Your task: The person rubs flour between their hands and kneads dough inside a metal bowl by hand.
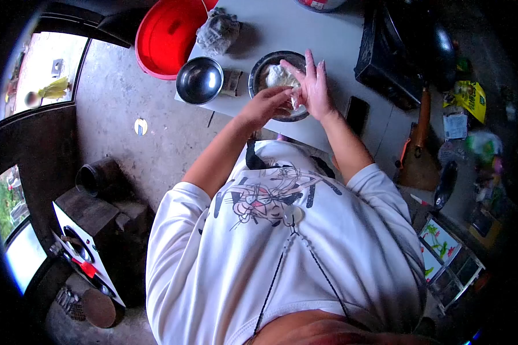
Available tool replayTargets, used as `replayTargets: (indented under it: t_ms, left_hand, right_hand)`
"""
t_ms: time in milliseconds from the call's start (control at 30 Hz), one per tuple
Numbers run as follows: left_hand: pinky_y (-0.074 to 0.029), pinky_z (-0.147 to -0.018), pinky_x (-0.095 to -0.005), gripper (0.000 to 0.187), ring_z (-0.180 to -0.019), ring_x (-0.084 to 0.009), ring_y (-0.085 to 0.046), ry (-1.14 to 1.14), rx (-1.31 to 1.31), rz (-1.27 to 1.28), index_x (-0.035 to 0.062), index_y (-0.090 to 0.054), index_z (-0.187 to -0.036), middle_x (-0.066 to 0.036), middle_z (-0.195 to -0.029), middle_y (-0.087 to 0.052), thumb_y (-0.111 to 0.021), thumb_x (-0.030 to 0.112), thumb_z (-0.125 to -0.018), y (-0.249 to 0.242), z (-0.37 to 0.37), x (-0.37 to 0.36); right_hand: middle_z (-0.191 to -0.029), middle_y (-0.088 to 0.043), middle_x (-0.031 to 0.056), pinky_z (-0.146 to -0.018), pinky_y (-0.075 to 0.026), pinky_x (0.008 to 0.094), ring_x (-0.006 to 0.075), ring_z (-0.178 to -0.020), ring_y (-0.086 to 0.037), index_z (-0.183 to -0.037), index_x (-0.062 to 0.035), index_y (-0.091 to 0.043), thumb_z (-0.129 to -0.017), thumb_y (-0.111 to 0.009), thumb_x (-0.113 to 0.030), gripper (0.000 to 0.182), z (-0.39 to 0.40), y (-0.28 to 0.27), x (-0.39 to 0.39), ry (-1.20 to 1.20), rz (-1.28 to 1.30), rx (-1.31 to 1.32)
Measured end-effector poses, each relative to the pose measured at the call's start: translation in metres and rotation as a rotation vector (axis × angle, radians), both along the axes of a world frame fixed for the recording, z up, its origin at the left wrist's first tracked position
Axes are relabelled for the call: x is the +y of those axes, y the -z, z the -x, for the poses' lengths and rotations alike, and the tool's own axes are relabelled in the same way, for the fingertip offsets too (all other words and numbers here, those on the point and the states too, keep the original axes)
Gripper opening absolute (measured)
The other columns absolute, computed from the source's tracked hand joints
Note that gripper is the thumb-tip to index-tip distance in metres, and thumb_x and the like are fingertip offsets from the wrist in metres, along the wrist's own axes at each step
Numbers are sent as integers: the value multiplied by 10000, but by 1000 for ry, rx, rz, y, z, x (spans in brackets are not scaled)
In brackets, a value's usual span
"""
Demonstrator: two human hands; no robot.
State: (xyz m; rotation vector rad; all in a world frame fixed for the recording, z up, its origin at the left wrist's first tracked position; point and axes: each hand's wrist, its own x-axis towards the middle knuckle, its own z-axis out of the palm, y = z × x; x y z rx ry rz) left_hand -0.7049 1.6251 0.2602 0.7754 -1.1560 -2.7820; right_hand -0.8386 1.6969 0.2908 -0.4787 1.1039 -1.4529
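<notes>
A round metal bowl [254,86] on the table holds a lump of white dough [278,75] with pale, floury residue around it. Over the bowl's right side is my right hand [315,86], its fingers spread and coated with white. My left hand [270,104] reaches over the near rim, fingers bent together against the thumb side of my right hand. A bit of white sticky dough [295,101] shows where the two hands meet. The tips of my left fingers are partly hidden there.
Left of the bowl stand an empty steel bowl [200,80], a small packet [231,83], a tied grey plastic bag [218,31] and a red bucket [166,43]. At right lie a black phone [357,115] and a black box-like appliance [385,63]. The white table [328,34] ends near my body.
</notes>
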Motion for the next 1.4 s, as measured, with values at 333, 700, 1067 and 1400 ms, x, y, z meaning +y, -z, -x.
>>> replayTargets:
  t_ms: [333, 700, 1067, 1400]
  left_hand:
    - [-407, -455, -259, 223, -507, -94, -508, 105, -261, 1017, 40, -591, -738, -23, -537, -519, -527, 247, -792, -9, 6, 6]
    - [-423, -520, -329, 184, -550, -227, -549, 60, -340, 978, 1, -557, -738, -151, -608, -550, -525, 183, -737, 6, 3, 15]
    - [-386, -642, -222, 248, -729, -102, -480, -218, 45, 387, -20, -526, -934, -31, -790, -536, -523, 196, -811, -9, 19, 14]
    - [-440, -572, -246, 176, -624, -126, -533, -305, -36, 166, 1, -537, -809, -47, -716, -555, -532, 176, -800, 19, 21, 4]
  right_hand:
    - [-1348, -166, 120, -586, -387, 213, 138, -739, -480, -1300, -197, 97, -802, -127, -587, 671, -7, 31, -5, 9, 94, 294]
    - [-1346, -177, 96, -496, -437, 206, 105, -542, -467, -1297, -187, 108, -793, -147, -598, 699, 3, 7, 2, 50, -11, 388]
    - [-1292, -303, 103, -336, -333, 193, 107, -462, -435, -1293, -232, 110, -680, -125, -737, 828, -19, -11, 9, 68, 65, -304]
    - [-1261, -356, 52, -366, -287, 229, 107, -464, -380, -1308, -258, 31, -674, -160, -742, 821, -30, -7, 25, -20, 81, -586]
